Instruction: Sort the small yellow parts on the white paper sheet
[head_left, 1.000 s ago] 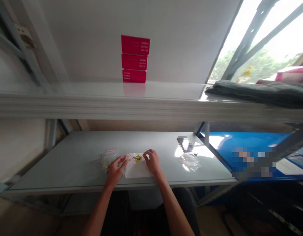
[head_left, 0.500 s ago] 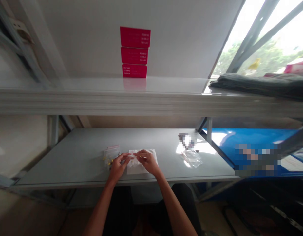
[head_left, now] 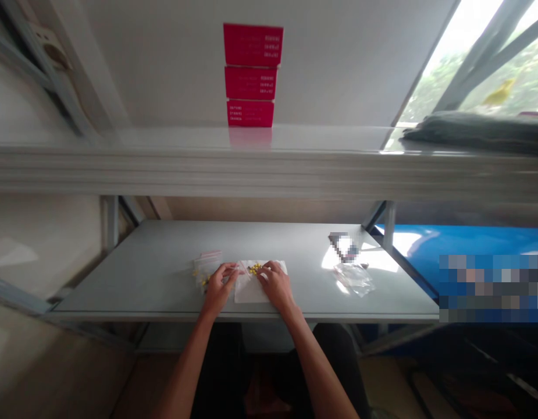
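Note:
My left hand (head_left: 220, 286) is closed, thumb and fingers pinching a small clear zip bag (head_left: 241, 267) with a reddish strip at its top. A loose group of small yellow pieces (head_left: 255, 269), with some dark ones among them, lies on a white sheet (head_left: 250, 294) between my hands. At the right of these pieces, my right hand (head_left: 276, 283) has its fingers curled down together over the sheet; what is under its fingertips is hidden. Beside my left hand, at its left, lie clear zip bags (head_left: 204, 266) holding yellow pieces.
Clear plastic bags (head_left: 355, 278) lie to the right, near a dark, partly blurred-out object (head_left: 338, 237). A raised shelf (head_left: 173, 169) crosses above the table (head_left: 142, 279). It carries stacked red boxes (head_left: 251, 83) and a grey cloth (head_left: 473, 134). A blue surface (head_left: 417, 238) adjoins at the right.
My hands have moved apart, and several yellow pieces now show on the sheet between them. My right hand has lowered toward the sheet. The whole view has shifted slightly.

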Demonstrator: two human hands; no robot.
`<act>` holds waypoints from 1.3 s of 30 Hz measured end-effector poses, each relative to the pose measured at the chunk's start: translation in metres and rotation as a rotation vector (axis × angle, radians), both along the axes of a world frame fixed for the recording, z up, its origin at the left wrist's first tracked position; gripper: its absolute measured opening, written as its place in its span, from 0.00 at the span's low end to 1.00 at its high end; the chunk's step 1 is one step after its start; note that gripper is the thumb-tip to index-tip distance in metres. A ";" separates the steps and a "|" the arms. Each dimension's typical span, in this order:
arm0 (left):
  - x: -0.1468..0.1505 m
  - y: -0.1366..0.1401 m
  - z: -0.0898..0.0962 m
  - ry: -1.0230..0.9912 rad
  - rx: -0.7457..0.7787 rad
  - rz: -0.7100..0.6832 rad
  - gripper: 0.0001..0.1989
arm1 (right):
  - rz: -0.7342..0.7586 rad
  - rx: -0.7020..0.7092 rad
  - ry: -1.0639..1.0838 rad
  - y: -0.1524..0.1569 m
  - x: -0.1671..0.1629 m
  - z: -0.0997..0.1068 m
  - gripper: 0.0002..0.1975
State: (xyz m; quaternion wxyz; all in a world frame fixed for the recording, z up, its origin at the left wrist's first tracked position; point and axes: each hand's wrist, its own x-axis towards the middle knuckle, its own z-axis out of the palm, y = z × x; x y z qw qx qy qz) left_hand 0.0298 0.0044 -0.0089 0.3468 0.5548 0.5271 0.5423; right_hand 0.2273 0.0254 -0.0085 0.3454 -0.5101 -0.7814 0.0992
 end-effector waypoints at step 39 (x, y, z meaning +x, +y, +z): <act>-0.004 0.000 -0.003 -0.048 0.003 -0.040 0.18 | -0.034 -0.011 0.351 -0.012 -0.012 0.003 0.12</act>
